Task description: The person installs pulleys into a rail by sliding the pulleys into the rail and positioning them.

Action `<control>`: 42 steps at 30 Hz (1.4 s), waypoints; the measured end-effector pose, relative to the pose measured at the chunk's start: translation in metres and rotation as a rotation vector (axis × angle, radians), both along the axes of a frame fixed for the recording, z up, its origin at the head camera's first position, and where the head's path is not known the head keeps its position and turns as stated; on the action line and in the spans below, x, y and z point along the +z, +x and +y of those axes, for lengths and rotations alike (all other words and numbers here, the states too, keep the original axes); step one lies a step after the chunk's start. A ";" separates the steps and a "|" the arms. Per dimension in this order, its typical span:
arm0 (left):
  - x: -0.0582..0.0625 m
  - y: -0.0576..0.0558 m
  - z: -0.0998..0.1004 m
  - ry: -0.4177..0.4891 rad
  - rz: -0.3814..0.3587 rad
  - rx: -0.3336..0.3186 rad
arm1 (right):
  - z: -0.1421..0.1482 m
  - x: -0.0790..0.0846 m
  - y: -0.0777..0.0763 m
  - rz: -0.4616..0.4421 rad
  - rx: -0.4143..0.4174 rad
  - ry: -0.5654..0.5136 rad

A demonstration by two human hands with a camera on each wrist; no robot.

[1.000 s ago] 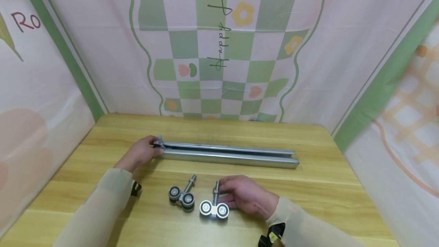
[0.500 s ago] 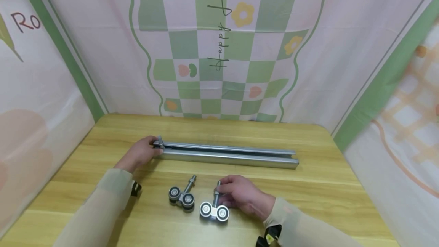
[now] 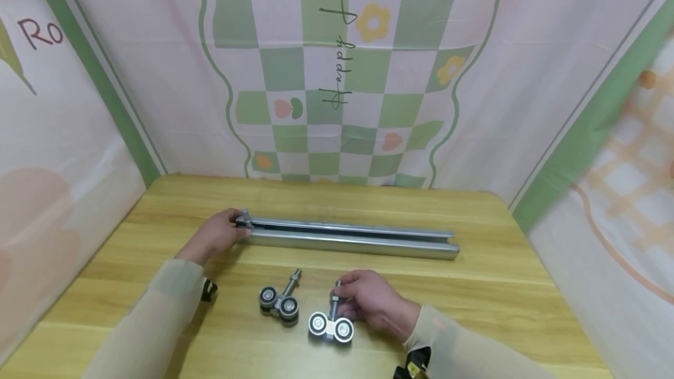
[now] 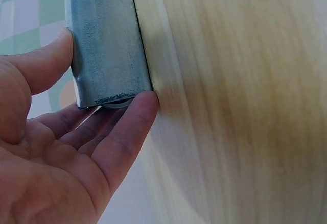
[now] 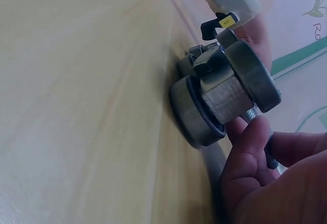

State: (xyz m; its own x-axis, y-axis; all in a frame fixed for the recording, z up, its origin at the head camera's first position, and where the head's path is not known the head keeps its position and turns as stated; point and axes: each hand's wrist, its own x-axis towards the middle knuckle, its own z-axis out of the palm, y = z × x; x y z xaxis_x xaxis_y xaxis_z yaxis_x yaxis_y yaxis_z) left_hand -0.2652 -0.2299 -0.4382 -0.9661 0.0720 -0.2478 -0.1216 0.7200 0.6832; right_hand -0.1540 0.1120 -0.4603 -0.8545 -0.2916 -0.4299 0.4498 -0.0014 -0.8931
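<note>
My left hand (image 3: 215, 236) grips the left end of a silver metal rail (image 3: 353, 244), its slot facing up. In the left wrist view, the thumb lies along one side of the rail (image 4: 104, 45) and the fingers reach round its end. A bolt (image 3: 246, 219) sticks up from the slot beside that hand. Closer to me, my right hand (image 3: 378, 304) pinches the threaded bolt of a roller trolley (image 3: 330, 327) between thumb and fingers. The right wrist view shows this trolley's wheels (image 5: 196, 113) low over the wood. Just left of it lies a second roller trolley (image 3: 279, 303), untouched.
The wooden table (image 3: 474, 309) has rounded far corners. A patterned cloth (image 3: 342, 75) hangs right behind its back edge, with more cloth on both sides. Each wrist carries a small black device (image 3: 209, 290).
My right hand's fingers have closed round the trolley's bolt, and that trolley has shifted slightly right and toward me. My left hand, the rail and the other trolley stay as they were.
</note>
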 end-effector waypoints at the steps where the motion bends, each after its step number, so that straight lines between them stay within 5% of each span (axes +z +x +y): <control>1: 0.000 0.000 0.000 0.001 0.001 0.000 | 0.000 0.000 0.000 -0.001 0.000 -0.002; 14: 0.002 0.000 0.000 0.010 -0.016 0.006 | 0.008 0.008 -0.006 0.052 -0.026 0.009; 42: 0.004 0.002 0.001 -0.024 -0.012 -0.013 | 0.014 0.032 -0.005 0.410 0.012 0.302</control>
State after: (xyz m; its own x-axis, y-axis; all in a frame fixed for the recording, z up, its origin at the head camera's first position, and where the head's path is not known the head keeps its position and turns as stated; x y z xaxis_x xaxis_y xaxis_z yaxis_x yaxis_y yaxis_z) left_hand -0.2636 -0.2287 -0.4341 -0.9619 0.0786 -0.2617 -0.1204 0.7377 0.6643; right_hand -0.1590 0.1256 -0.4288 -0.9679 -0.2168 -0.1268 0.0609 0.2874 -0.9559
